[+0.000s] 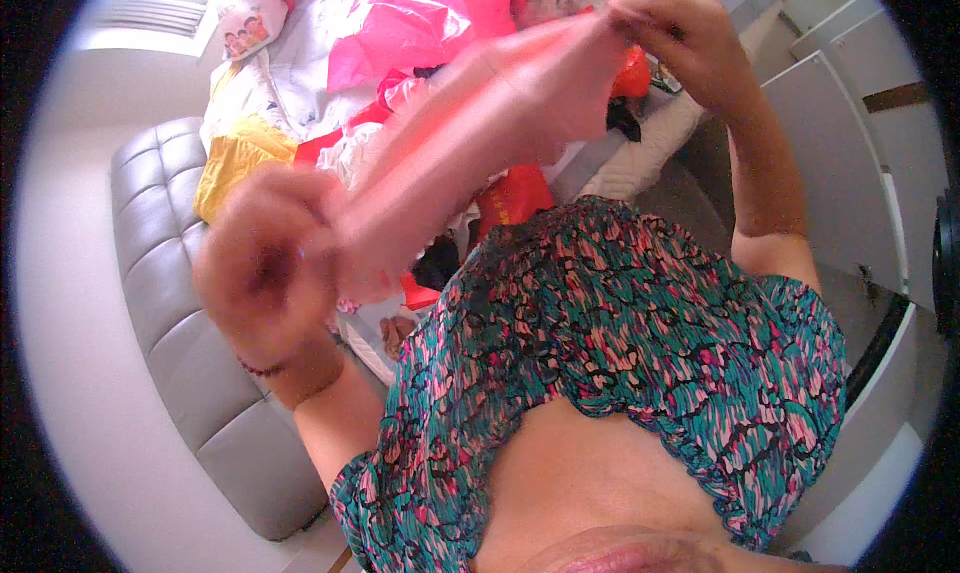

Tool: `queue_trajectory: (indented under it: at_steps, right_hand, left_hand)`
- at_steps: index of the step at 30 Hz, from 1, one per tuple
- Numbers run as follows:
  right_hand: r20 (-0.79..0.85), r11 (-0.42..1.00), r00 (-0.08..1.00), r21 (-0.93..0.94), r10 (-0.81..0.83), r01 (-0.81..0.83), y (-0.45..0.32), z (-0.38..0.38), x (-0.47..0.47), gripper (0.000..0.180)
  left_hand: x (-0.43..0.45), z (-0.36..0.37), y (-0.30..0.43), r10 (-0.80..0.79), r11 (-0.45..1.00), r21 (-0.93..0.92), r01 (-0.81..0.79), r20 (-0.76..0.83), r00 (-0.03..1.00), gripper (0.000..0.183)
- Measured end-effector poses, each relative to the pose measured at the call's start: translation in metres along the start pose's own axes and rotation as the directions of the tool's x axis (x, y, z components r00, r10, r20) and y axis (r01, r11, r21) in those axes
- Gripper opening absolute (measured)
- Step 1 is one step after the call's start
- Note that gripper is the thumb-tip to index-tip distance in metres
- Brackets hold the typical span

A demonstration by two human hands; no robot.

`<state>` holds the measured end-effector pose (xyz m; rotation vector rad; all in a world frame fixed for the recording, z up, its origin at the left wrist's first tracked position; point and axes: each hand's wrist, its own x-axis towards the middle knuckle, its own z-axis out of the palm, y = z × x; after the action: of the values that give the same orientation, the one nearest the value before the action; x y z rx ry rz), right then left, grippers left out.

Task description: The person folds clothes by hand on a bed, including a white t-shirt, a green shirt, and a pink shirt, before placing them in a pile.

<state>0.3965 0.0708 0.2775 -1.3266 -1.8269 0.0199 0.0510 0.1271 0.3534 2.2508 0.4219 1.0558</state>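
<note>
A pale pink piece of fabric (487, 130), blurred by motion, is stretched between my two hands above the bed. My left hand (266, 258), at the left of the view, grips one end of it. At the upper right, my right hand (675, 36) pinches the other end between thumb and fingers. Behind the fabric lie a bright pink plastic bag (427, 17), a red bag (517, 194) and crumpled white cloth (349, 153). Part of that pile is hidden by the fabric.
A yellow cloth (244, 160) lies by the grey padded headboard (172, 258) at left. A white bag with printed figures (251, 25) stands near the window. Black items (439, 264) lie among the pile. White cabinets (840, 153) line the right side.
</note>
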Motion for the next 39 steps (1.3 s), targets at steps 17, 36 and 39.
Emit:
queue_trajectory:
  at_steps: [17,36,39]
  right_hand:
    - [0.039,0.768,0.991,0.629,0.124,-0.121,-0.076,0.019,-0.022,0.017]
    - [0.322,0.673,0.907,0.737,-0.270,-0.061,-0.076,0.071,0.013,0.031]
    - [0.475,0.485,0.866,0.800,-0.154,-0.353,-0.045,0.081,0.003,0.058]
  left_hand:
    - [-0.002,0.089,-0.028,0.304,0.874,-0.479,0.083,0.671,0.676,0.049]
    - [-0.038,0.068,-0.096,0.069,0.718,-0.499,0.485,0.745,0.664,0.046]
    - [-0.036,0.073,-0.097,0.140,0.744,-0.576,0.339,0.631,0.763,0.045]
